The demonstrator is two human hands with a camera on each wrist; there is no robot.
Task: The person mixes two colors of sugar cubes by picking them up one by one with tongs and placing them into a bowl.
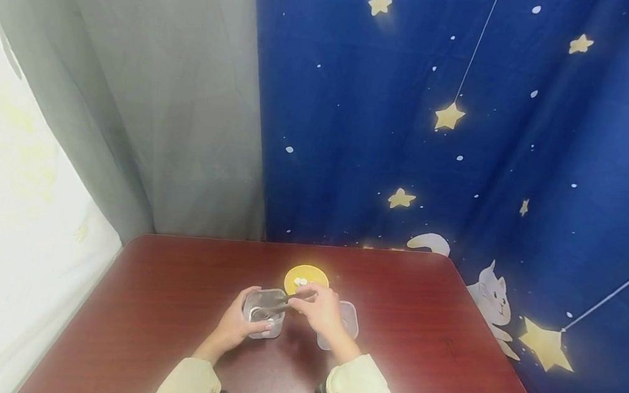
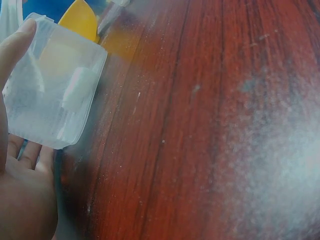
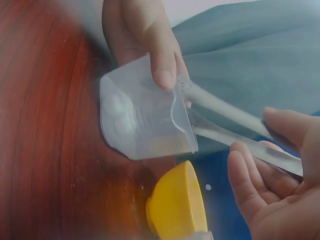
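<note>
My left hand (image 1: 228,331) grips a clear plastic container (image 3: 150,125) round its sides, the thumb near the rim. Through its wall, in the right wrist view, pale white pieces (image 3: 121,112) show at the bottom. Metal tongs (image 3: 225,136) are held between the thumb and fingers of my right hand (image 1: 322,313), and their ends point into the container's mouth. Just beyond my right hand stands a yellow bowl (image 3: 172,202) with several small white pieces (image 1: 300,282) in it.
A clear plastic lid or shallow box (image 1: 351,318) lies on the reddish-brown table (image 1: 419,349), partly hidden under my right hand and forearm. Behind the table's far edge hang a grey curtain (image 1: 186,116) and a blue star-patterned curtain (image 1: 365,132).
</note>
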